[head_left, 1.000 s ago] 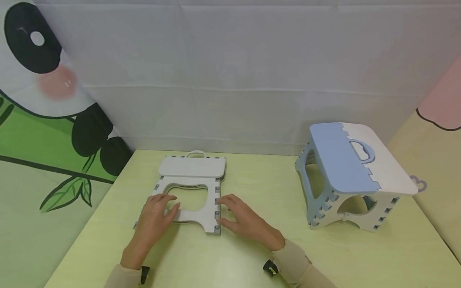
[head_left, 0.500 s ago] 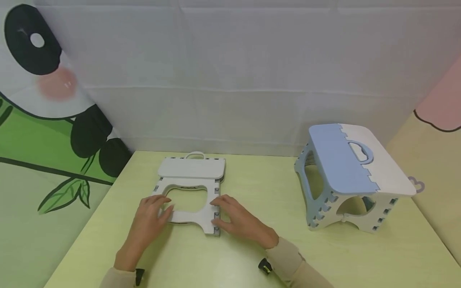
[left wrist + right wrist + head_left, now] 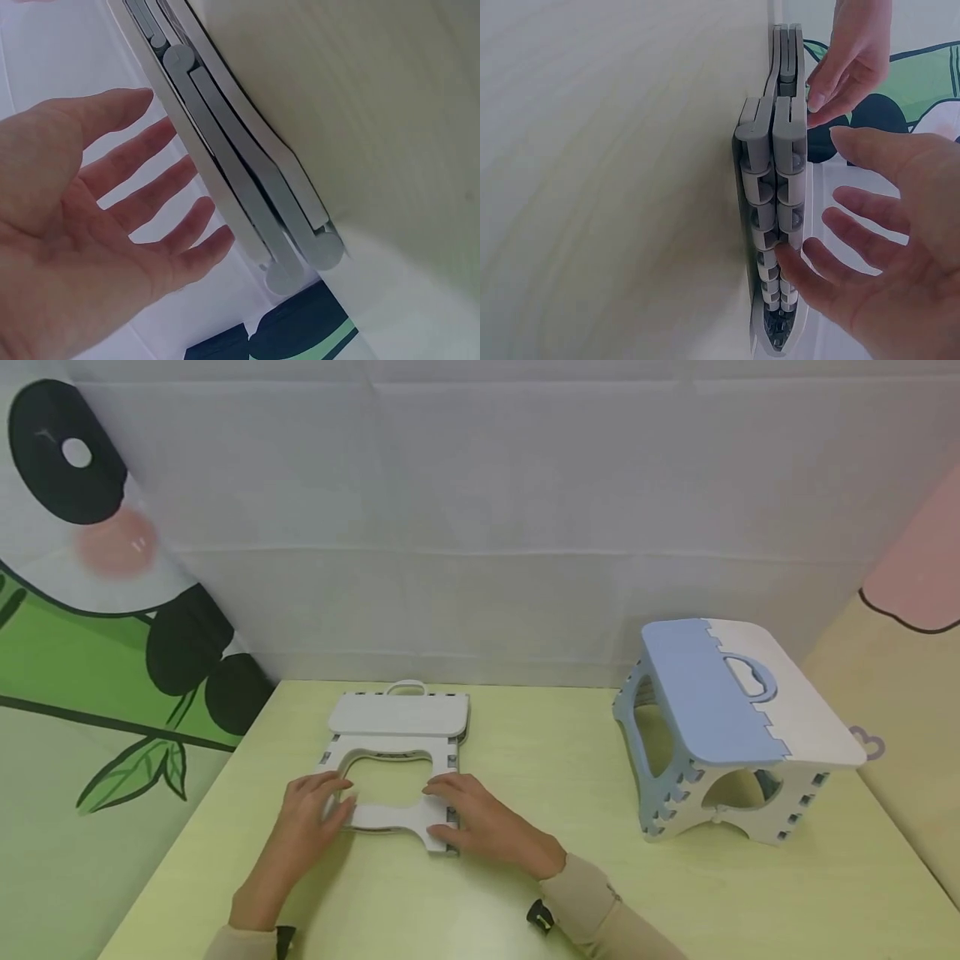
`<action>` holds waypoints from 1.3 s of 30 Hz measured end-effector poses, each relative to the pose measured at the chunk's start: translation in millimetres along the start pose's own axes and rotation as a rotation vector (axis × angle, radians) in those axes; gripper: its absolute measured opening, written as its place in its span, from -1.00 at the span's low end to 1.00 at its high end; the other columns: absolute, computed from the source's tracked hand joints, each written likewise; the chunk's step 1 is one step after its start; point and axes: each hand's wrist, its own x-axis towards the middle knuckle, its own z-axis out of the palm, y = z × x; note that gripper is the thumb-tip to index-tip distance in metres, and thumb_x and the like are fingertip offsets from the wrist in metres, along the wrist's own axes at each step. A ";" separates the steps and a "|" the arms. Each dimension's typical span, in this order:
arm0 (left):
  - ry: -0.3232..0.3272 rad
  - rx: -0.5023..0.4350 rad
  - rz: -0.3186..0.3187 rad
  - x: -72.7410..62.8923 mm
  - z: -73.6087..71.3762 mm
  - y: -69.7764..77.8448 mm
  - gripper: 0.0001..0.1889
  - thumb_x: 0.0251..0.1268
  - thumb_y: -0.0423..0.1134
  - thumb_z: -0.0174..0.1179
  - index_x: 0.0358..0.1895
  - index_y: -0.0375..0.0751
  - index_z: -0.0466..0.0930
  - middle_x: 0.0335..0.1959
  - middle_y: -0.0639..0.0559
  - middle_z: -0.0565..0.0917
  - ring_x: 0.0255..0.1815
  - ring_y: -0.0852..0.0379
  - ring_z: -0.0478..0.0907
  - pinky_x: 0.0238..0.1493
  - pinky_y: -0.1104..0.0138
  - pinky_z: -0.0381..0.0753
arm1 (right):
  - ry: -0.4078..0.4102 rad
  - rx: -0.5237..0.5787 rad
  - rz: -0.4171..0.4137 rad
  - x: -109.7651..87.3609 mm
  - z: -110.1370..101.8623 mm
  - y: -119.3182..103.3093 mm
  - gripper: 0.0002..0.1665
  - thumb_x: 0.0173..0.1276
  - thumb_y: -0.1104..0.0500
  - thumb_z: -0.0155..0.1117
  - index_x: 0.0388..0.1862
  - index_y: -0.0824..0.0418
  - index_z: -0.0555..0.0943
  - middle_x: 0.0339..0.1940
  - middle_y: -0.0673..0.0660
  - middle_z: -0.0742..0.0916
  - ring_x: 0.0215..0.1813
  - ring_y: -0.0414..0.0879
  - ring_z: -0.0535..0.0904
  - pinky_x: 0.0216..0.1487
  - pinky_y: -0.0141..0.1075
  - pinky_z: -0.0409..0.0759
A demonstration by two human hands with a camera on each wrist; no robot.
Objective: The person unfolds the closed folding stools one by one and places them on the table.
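Observation:
A folded white step stool (image 3: pixel 397 716) lies flat on the table, its carry handle toward the back wall. My left hand (image 3: pixel 303 822) is over the stool's left leg, fingers spread and loosely bent. In the left wrist view the fingertips of that hand (image 3: pixel 82 202) lie close over the stool's face; contact is unclear. Across from it, my right hand (image 3: pixel 487 822) reaches over the right edge. The right wrist view shows this hand (image 3: pixel 900 217) with fingers apart, one of them at the grey hinge edge (image 3: pixel 776 202). Neither hand grips the stool.
A blue and white step stool (image 3: pixel 720 693) stands unfolded at the right of the yellow-green table (image 3: pixel 555 735). Behind the table hangs a pale cloth (image 3: pixel 480 527). Cartoon-printed cloth (image 3: pixel 67 760) lines the left side.
My right hand has shifted left, from the stool's right edge to farther over it. The left hand has slid slightly left. The folded stool has stayed nearly in place.

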 end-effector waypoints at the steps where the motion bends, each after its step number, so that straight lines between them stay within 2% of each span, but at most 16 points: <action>1: 0.003 -0.006 0.007 -0.4 0.2 -0.4 -0.76 -0.02 -0.55 0.49 -0.22 -0.44 0.71 -0.10 -0.42 0.70 -0.03 -0.47 0.54 -0.01 -0.21 0.45 | 0.006 -0.008 -0.010 0.2 0.6 0.0 -0.44 0.46 0.16 0.39 0.36 0.31 0.51 0.40 0.23 0.52 0.44 0.09 0.40 0.46 -0.17 0.39; 5: 0.020 -0.007 0.026 -2.3 1.1 -2.8 -0.73 -0.05 -0.56 0.49 -0.21 -0.44 0.69 -0.09 -0.46 0.67 -0.03 -0.49 0.54 -0.02 -0.24 0.47 | 0.003 -0.026 -0.023 1.3 2.6 -0.6 -0.43 0.45 0.16 0.40 0.36 0.33 0.51 0.40 0.24 0.52 0.45 0.09 0.38 0.46 -0.19 0.38; 8: 0.009 0.009 -0.006 -3.9 -1.0 -2.0 -0.74 0.02 -0.52 0.48 -0.18 -0.46 0.69 -0.04 -0.49 0.64 0.01 -0.51 0.53 0.01 -0.26 0.49 | -0.017 -0.030 -0.026 2.8 4.9 -0.8 -0.42 0.46 0.15 0.39 0.38 0.34 0.50 0.41 0.22 0.52 0.47 0.08 0.35 0.49 -0.21 0.34; 13: -0.070 0.028 -0.100 -7.4 -7.4 1.5 -0.70 0.20 -0.45 0.42 -0.04 -0.54 0.65 0.09 -0.56 0.57 0.13 -0.55 0.47 0.12 -0.32 0.48 | -0.041 -0.084 -0.044 5.2 9.0 -1.5 -0.39 0.49 0.11 0.36 0.41 0.35 0.48 0.42 0.21 0.54 0.50 0.08 0.33 0.53 -0.24 0.27; 17: -0.117 0.042 -0.116 -8.5 -10.9 2.0 -0.65 0.25 -0.44 0.39 0.04 -0.59 0.60 0.15 -0.61 0.51 0.18 -0.60 0.43 0.13 -0.36 0.46 | -0.052 -0.155 -0.047 6.0 11.7 -3.0 -0.39 0.52 0.08 0.33 0.41 0.34 0.49 0.43 0.21 0.55 0.51 0.10 0.33 0.52 -0.20 0.30; 22: -0.163 0.026 -0.164 -7.7 -16.0 5.2 -0.69 0.32 -0.41 0.36 0.03 -0.54 0.63 0.20 -0.61 0.49 0.20 -0.62 0.42 0.16 -0.37 0.44 | -0.056 -0.225 -0.022 6.1 11.9 -5.7 -0.40 0.53 0.01 0.31 0.42 0.27 0.51 0.42 0.13 0.56 0.51 0.03 0.33 0.45 -0.05 0.39; 25: -0.192 0.007 -0.205 -7.5 -19.9 6.8 -0.71 0.33 -0.36 0.37 0.02 -0.47 0.64 0.22 -0.59 0.48 0.18 -0.63 0.43 0.14 -0.39 0.45 | -0.052 -0.230 -0.038 6.7 10.8 -6.0 -0.40 0.52 0.00 0.32 0.41 0.27 0.52 0.40 0.13 0.58 0.49 0.03 0.35 0.48 -0.08 0.35; 30: -0.180 -0.009 -0.187 -8.4 -21.8 2.2 -0.70 0.18 -0.33 0.49 -0.07 -0.37 0.67 0.19 -0.57 0.51 0.12 -0.62 0.49 0.09 -0.39 0.48 | -0.052 -0.183 -0.074 7.9 11.0 -3.6 -0.41 0.51 0.04 0.33 0.39 0.31 0.51 0.36 0.17 0.58 0.48 0.04 0.35 0.52 -0.27 0.28; 33: -0.161 -0.011 -0.163 -9.8 -20.6 -2.4 -0.69 0.10 -0.34 0.53 -0.12 -0.35 0.67 0.17 -0.58 0.52 0.09 -0.62 0.51 0.07 -0.39 0.49 | -0.061 -0.166 -0.069 8.1 11.7 -3.6 -0.41 0.52 0.05 0.32 0.40 0.31 0.50 0.37 0.17 0.56 0.49 0.04 0.33 0.52 -0.28 0.27; 39: -0.192 -0.019 -0.178 -8.1 -20.0 -4.0 -0.69 0.13 -0.31 0.52 -0.10 -0.36 0.67 0.19 -0.60 0.51 0.13 -0.65 0.48 0.10 -0.41 0.46 | -0.071 -0.150 -0.049 6.5 10.8 -4.8 -0.40 0.52 0.05 0.31 0.41 0.31 0.49 0.39 0.18 0.55 0.51 0.05 0.31 0.52 -0.27 0.29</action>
